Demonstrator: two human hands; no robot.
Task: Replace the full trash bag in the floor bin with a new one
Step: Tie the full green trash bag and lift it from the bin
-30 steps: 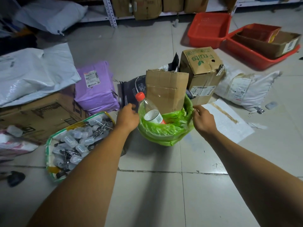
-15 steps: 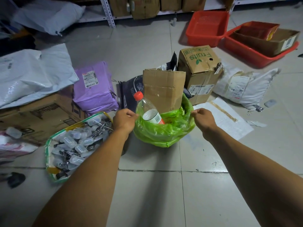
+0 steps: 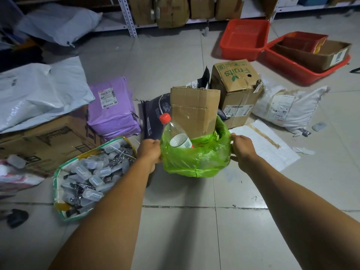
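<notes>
- At frame centre, our left hand [image 3: 149, 152] and right hand [image 3: 241, 151] gripped opposite edges of the green trash bag [image 3: 196, 160], fingers curled into the plastic, probably to lift it evenly.
- The plastic bottle [image 3: 175, 133] and cardboard box [image 3: 194, 112] poked out, so it looked full.

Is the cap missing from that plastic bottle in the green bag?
No, a red cap sits on the bottle poking out of the green bag.

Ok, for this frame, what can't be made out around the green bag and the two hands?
Head view only:
- The bin itself: hidden by the translucent green plastic trash bag.
- The bag's lower contents: covered by crumpled plastic; only the clear plastic bottle with the red cap and the brown cardboard piece stick out.
- Fingertips of the left hand and right hand: tucked into the bag's rim.
</notes>
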